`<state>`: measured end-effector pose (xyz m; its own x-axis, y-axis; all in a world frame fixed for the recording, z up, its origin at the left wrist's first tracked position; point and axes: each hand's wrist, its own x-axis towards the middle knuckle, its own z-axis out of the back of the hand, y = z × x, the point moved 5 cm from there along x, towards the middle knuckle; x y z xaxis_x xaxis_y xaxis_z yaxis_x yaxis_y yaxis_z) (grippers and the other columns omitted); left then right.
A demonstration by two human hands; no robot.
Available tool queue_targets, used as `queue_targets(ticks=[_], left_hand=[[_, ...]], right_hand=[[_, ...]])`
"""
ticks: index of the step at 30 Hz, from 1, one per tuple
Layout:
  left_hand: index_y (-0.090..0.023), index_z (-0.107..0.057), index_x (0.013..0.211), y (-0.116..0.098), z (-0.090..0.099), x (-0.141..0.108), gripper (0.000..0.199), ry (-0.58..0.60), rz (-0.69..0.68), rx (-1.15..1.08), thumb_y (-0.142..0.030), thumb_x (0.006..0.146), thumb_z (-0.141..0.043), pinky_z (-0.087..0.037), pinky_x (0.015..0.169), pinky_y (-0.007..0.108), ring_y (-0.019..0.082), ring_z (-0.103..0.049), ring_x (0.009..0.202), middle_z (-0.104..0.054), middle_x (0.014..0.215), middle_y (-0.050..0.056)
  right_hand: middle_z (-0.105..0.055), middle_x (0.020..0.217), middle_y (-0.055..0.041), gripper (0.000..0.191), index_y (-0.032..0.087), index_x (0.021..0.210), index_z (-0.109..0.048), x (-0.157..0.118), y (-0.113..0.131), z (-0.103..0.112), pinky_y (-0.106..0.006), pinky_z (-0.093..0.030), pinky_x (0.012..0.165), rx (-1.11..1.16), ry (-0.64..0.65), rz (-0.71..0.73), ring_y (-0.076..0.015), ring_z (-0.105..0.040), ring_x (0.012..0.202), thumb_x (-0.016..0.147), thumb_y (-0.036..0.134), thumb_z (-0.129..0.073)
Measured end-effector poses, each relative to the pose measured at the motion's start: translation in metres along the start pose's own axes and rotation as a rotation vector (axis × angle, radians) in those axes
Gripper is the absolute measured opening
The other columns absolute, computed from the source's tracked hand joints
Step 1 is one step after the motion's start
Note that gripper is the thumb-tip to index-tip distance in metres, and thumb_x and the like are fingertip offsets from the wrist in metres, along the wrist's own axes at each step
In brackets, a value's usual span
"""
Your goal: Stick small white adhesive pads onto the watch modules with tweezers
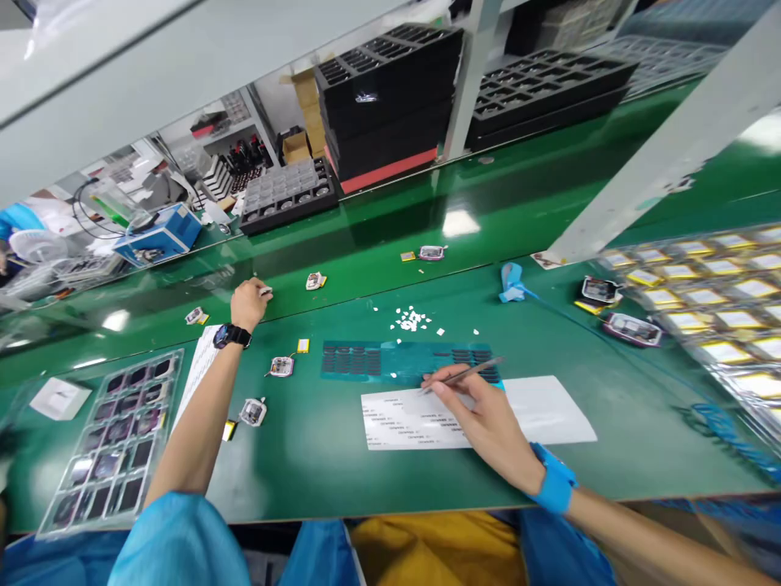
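Clear tray (110, 443): at eight o'clock on the bench, filled with dark parts, untouched.
Left hand (249, 303): reaches to eleven o'clock, fingers closed on a small white piece (266, 290) at the belt edge; a loose pinch could drop it onto the green belt (366, 236).
Small modules (281, 366): lie loose near the left forearm; a sweeping elbow could knock them.
Right hand (488, 419): at five o'clock, gripping tweezers (464, 374), tips over the teal sheet (403, 360) beside the label sheet (427, 419); a slip could scratch the dark strips.
White scraps (413, 319): scattered at twelve o'clock, easily stuck to parts.
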<state>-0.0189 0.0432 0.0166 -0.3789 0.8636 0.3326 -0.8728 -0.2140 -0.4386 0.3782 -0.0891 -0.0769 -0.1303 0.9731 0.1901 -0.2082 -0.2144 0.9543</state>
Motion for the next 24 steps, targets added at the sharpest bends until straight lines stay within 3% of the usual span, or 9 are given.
queue_targets(ticks=[5,9,11,13,15,19,24], left_hand=[[-0.018,-0.056,0.086,-0.021,0.029,-0.021,0.014,-0.181,-0.001,-0.307,-0.017,0.077,-0.067,-0.052,0.09,0.04,0.026,-0.069,0.097,-0.072,0.093,0.01],[-0.019,-0.051,0.097,-0.049,0.035,-0.067,0.022,-0.153,-0.028,-0.592,-0.036,0.087,-0.06,-0.057,0.078,0.031,0.02,-0.073,0.092,-0.074,0.095,0.01],[-0.019,-0.051,0.099,-0.065,0.029,-0.096,0.031,-0.071,-0.029,-0.735,-0.046,0.086,-0.061,-0.058,0.072,0.029,0.019,-0.075,0.085,-0.075,0.092,0.008],[-0.019,-0.054,0.101,-0.079,0.013,-0.124,0.044,0.127,0.082,-1.062,-0.049,0.076,-0.075,-0.058,0.065,0.026,0.019,-0.075,0.078,-0.075,0.088,0.007],[-0.019,-0.056,0.104,-0.093,-0.002,-0.147,0.053,0.278,0.198,-1.236,-0.049,0.069,-0.083,-0.057,0.06,0.023,0.017,-0.075,0.074,-0.076,0.085,0.005],[-0.018,-0.06,0.108,-0.113,-0.022,-0.173,0.053,0.491,0.268,-1.354,-0.045,0.07,-0.084,-0.059,0.07,0.024,0.018,-0.076,0.082,-0.078,0.094,0.007],[-0.02,-0.057,0.12,-0.118,-0.033,-0.187,0.055,0.588,0.248,-1.331,-0.04,0.075,-0.081,-0.059,0.077,0.028,0.02,-0.075,0.091,-0.076,0.103,0.007]], right_hand=[[-0.072,0.093,-0.0107,0.051,0.022,0.088,-0.061,0.016,-0.004,0.006,-0.043,-0.058,0.082,0.07,-0.06,-0.04,-0.0284,-0.072,0.09,0.084,0.073,-0.059],[-0.073,0.086,-0.0088,0.054,0.022,0.087,-0.061,0.031,-0.003,0.018,-0.043,-0.059,0.081,0.124,-0.081,-0.055,-0.0269,-0.072,0.082,0.078,0.075,-0.065],[-0.074,0.085,-0.0086,0.054,0.022,0.087,-0.061,0.034,-0.001,0.023,-0.044,-0.06,0.082,0.11,-0.082,-0.064,-0.0272,-0.073,0.082,0.077,0.076,-0.066],[-0.074,0.085,-0.0084,0.053,0.023,0.087,-0.061,0.035,0.005,0.023,-0.043,-0.06,0.081,0.1,-0.068,-0.059,-0.0271,-0.073,0.083,0.078,0.075,-0.066],[-0.074,0.085,-0.008,0.051,0.022,0.086,-0.062,0.038,0.016,0.02,-0.041,-0.061,0.077,0.113,-0.034,-0.015,-0.026,-0.074,0.081,0.079,0.072,-0.067],[-0.074,0.084,-0.0071,0.042,0.021,0.086,-0.064,0.052,0.051,0.008,-0.035,-0.062,0.067,0.168,0.049,0.118,-0.0234,-0.074,0.076,0.083,0.063,-0.068],[-0.074,0.084,-0.0076,0.041,0.02,0.088,-0.063,0.071,0.079,-0.016,-0.033,-0.061,0.065,0.25,0.118,0.173,-0.0233,-0.074,0.077,0.082,0.06,-0.071]])
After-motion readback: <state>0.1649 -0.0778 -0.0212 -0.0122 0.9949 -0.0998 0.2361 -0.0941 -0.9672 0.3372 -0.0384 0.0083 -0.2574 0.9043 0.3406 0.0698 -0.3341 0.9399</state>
